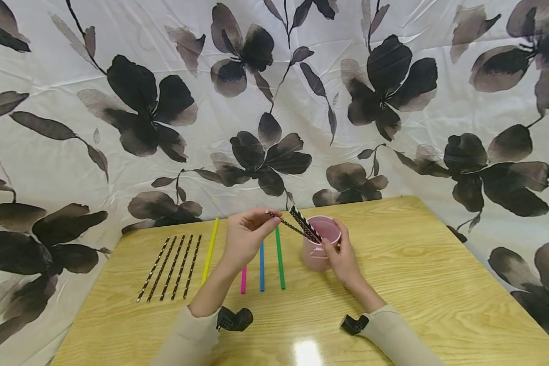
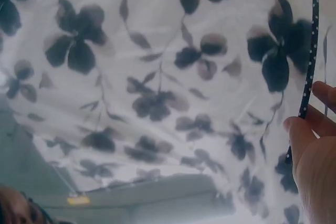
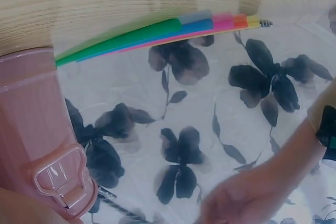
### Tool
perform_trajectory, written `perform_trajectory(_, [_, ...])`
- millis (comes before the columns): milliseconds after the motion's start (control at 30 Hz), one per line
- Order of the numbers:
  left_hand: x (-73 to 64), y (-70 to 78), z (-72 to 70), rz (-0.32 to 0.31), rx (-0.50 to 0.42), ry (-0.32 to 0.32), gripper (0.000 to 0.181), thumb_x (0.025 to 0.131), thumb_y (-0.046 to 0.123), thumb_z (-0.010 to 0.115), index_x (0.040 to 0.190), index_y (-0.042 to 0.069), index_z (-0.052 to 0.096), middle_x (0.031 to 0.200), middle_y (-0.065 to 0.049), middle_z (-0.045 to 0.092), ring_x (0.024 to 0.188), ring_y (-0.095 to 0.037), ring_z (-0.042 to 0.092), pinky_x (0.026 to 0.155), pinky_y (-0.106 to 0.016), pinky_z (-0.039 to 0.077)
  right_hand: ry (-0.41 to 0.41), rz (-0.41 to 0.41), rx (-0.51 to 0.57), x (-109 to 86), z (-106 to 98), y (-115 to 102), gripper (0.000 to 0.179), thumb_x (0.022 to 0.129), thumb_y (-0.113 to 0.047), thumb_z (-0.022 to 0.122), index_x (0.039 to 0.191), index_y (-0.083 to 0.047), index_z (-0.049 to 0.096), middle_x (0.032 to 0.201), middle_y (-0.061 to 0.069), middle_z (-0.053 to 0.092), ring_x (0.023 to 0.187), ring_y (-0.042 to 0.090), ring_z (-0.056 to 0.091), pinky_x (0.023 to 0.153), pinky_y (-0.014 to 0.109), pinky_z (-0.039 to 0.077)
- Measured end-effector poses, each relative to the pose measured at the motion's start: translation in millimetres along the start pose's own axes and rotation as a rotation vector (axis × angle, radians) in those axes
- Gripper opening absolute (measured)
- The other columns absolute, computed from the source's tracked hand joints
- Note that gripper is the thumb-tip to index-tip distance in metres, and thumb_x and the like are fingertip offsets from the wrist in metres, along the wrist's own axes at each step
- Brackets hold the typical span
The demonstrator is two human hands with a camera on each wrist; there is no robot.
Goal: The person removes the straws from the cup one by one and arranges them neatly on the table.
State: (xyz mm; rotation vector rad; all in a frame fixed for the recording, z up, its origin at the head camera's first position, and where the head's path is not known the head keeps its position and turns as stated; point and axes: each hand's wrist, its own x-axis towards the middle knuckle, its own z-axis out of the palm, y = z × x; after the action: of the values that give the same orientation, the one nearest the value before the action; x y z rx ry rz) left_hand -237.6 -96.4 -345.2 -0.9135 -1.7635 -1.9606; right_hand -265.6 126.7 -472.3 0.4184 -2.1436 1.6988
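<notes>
My left hand (image 1: 244, 239) pinches a thin black straw with white dots (image 2: 311, 61) between thumb and fingers, near its upper end. The straw's lower end slants into a pink cup (image 1: 314, 262). Several other black-and-white patterned straws (image 1: 300, 217) lean out of the cup toward the left. My right hand (image 1: 345, 262) grips the cup at its right side, thumb near the rim. A small wire-like handle (image 3: 60, 179) shows on the cup's wall in the right wrist view.
Left on the wooden table (image 1: 439, 284), several black patterned straws (image 1: 169, 269) lie in a row. Beside them lie yellow (image 1: 210, 249), pink (image 1: 244, 279), blue (image 1: 262, 269) and green (image 1: 280, 259) straws; an orange straw (image 3: 240, 23) shows in the right wrist view. Flowered cloth (image 1: 265, 101) hangs behind.
</notes>
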Motion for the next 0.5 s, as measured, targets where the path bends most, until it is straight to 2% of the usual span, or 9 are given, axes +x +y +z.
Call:
perform_trajectory(67, [-0.1,13.9,-10.3,0.04,-0.015,0.009,0.013,0.077,-0.011,0.06,0.09,-0.01,0.063,0.088,-0.02,0.063,0.081,-0.025,0.062,0.072,-0.035,0.05,0.003,0.014,0.021,-1.3,1,-9,0.057,0.088,-0.015,0.053,0.136,-0.006,0.025,0.121,0.025,0.043,0.106,0.036,0.045,0.086,0.044,0.04])
perform_trajectory(167, [-0.6,44.4,-23.1,0.078,-0.006,0.025,0.018,0.074,-0.019,0.057,0.091,-0.013,0.061,0.085,-0.02,0.063,0.078,-0.024,0.063,0.072,-0.034,0.05,0.012,0.011,0.0,-1.6,1,-10,0.056,0.088,-0.017,0.053,0.136,-0.007,0.026,0.12,0.024,0.044,0.105,0.035,0.047,0.083,0.042,0.042])
perform_trajectory(233, [-1.6,57.7,-33.6,0.096,0.03,0.024,0.02,0.073,-0.021,0.057,0.091,-0.013,0.062,0.082,-0.018,0.064,0.074,-0.023,0.063,0.068,-0.032,0.051,0.022,0.012,-0.017,-2.4,0,-11,0.056,0.088,-0.017,0.053,0.136,-0.008,0.027,0.119,0.024,0.046,0.103,0.034,0.048,0.08,0.041,0.043])
perform_trajectory(333, [-6.0,74.0,-50.0,0.1,0.099,0.012,0.021,0.072,-0.022,0.058,0.09,-0.012,0.062,0.079,-0.019,0.064,0.07,-0.023,0.063,0.064,-0.029,0.052,0.021,0.013,-0.033,-2.7,0,-11,0.056,0.088,-0.018,0.053,0.136,-0.008,0.027,0.119,0.024,0.046,0.102,0.033,0.048,0.08,0.041,0.043])
perform_trajectory(500, [-22.1,88.4,-77.5,0.035,0.196,-0.003,0.019,0.072,-0.02,0.059,0.09,-0.012,0.062,0.077,-0.018,0.063,0.064,-0.023,0.062,0.057,-0.028,0.052,0.013,0.018,-0.028,-2.6,1,-13,0.056,0.088,-0.019,0.053,0.136,-0.009,0.026,0.12,0.023,0.045,0.103,0.031,0.048,0.081,0.042,0.043])
